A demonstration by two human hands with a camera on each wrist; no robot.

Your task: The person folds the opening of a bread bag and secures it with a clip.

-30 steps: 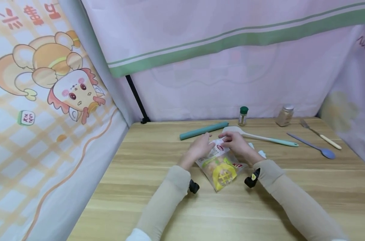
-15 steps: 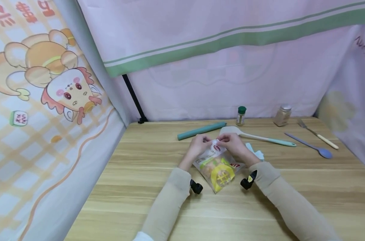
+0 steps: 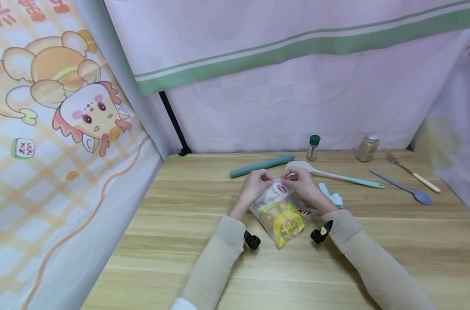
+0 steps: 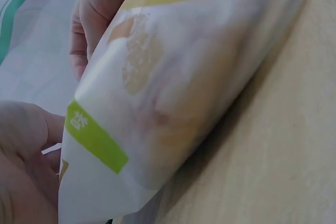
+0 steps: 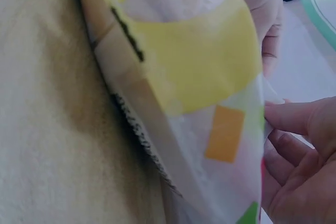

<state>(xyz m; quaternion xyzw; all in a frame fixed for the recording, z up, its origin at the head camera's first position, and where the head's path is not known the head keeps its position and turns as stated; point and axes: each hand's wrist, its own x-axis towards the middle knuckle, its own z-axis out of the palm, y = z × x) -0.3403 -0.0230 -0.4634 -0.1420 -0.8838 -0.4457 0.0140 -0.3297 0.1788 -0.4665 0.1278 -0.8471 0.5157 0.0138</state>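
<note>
snack bag (image 3: 283,212) lies on the wooden table (image 3: 393,254) between my forearms, its long axis running away from me and slightly left, bottom end nearest my body, top edge at my fingertips. my left hand (image 3: 254,188) pinches the top's left corner, my right hand (image 3: 302,183) pinches the right corner, fingers curled narrow on the film. both hands sit equally close. a teal roll (image 3: 261,166) and spatula (image 3: 335,175) lie just beyond.

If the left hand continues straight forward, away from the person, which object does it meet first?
Probably the teal rolling pin, lying just beyond the left hand; depth is uncertain.
</note>
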